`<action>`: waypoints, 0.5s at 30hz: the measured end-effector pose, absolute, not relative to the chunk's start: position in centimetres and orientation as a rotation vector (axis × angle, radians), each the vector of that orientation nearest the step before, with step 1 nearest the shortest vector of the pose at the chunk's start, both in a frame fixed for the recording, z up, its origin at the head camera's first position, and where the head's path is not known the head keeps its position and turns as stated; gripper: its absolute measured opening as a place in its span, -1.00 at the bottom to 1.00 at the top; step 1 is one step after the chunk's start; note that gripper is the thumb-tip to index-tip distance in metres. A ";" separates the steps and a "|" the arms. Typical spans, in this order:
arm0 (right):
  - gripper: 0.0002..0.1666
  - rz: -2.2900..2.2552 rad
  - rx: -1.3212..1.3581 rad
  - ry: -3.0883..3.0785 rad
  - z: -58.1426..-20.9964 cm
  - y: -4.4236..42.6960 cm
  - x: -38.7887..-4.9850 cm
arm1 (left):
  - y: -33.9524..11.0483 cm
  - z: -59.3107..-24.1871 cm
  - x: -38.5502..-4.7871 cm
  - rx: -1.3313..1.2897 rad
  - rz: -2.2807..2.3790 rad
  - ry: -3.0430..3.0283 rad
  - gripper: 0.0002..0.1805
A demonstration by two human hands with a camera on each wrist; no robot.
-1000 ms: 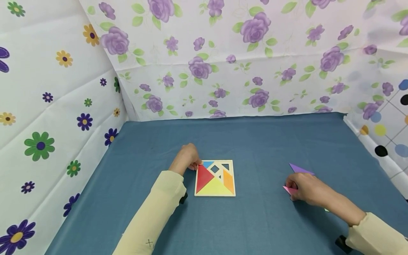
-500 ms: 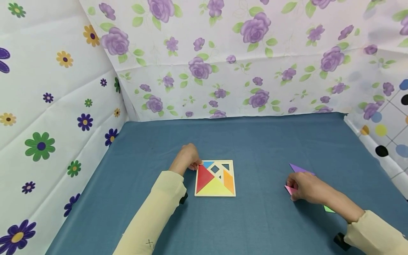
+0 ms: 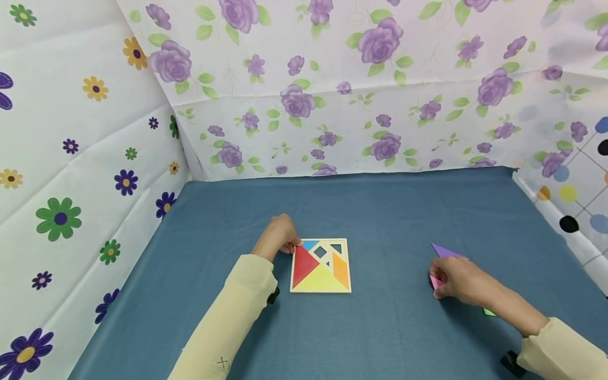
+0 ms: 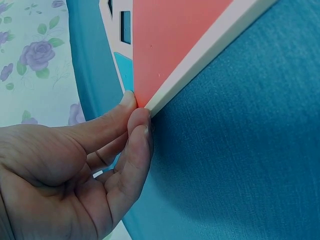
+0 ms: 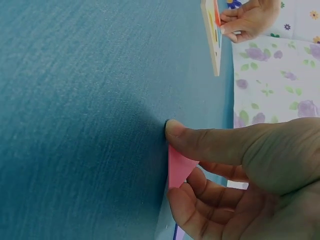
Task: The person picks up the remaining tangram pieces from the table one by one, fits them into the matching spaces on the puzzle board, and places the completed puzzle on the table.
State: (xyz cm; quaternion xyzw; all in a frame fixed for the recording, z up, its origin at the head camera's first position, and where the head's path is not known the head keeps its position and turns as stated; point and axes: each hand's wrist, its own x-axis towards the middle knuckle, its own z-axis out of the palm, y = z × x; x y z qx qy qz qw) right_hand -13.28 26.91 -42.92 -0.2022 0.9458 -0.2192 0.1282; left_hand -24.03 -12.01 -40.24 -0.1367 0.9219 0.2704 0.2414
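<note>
On the blue cloth lies a square wooden puzzle board [image 3: 319, 291] holding a red triangle [image 3: 304, 266], a yellow triangle [image 3: 320, 279], an orange piece [image 3: 340, 270] and a blue piece [image 3: 310, 245]; several cut-outs show cloth through them. My left hand [image 3: 279, 235] pinches the board's far left corner between thumb and fingers, also plain in the left wrist view. Further right, my right hand [image 3: 462, 279] pinches a pink piece [image 3: 435, 283] by its edges, thumb against fingers; the right wrist view shows this pink piece [image 5: 179, 167] partly hidden by the fingertips.
A purple piece [image 3: 445, 250] lies just beyond my right hand. A green piece [image 3: 489, 312] shows partly from under the right forearm. Blue cloth [image 3: 380, 327] covers the table, with flowered sheets [image 3: 351, 126] hanging behind and at the sides.
The pink piece has turned and shifted slightly right in my right hand, with less of it showing. My left hand and the board have stayed in place.
</note>
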 end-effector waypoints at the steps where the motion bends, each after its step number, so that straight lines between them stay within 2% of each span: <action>1: -0.59 -0.639 -0.592 2.753 -42.9 26.9 -13.2 | -12.0 -40.2 -24.0 -0.375 0.736 2.523 -0.76; 15: -0.77 -0.706 -0.589 2.727 -43.1 27.2 -12.2 | -11.9 -40.0 -23.7 -0.372 0.731 2.534 -0.78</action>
